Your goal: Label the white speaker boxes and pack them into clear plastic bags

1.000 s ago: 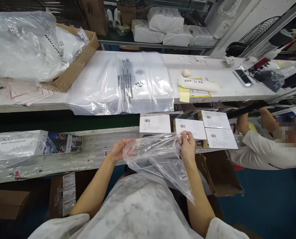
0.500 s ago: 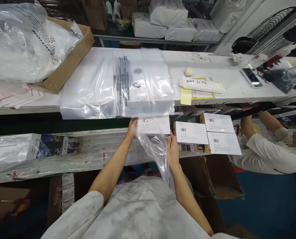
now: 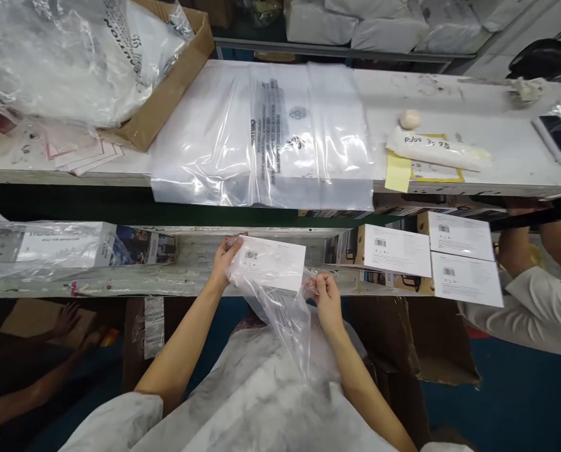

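Note:
A white box (image 3: 280,260) with a small barcode stands in front of my body, its lower part inside a clear plastic bag (image 3: 287,320). My left hand (image 3: 226,258) is closed on the bag's edge at the box's left corner. To the right of the box, my right hand (image 3: 326,294) pinches the bag's other edge, a little apart from the box. The bag hangs down toward my shirt between both hands.
White boxes (image 3: 397,250) stand at the right, near another person's sleeve (image 3: 534,301). A bagged box (image 3: 68,243) lies left. Flat plastic bags (image 3: 223,138) cover part of the shelf (image 3: 478,113), beside an open carton (image 3: 167,94). Another person's hands are at lower left.
The view has shifted, with shelf items now further right. The box has come out from under the shelf edge toward me, and my right hand has moved away from its side, stretching the bag.

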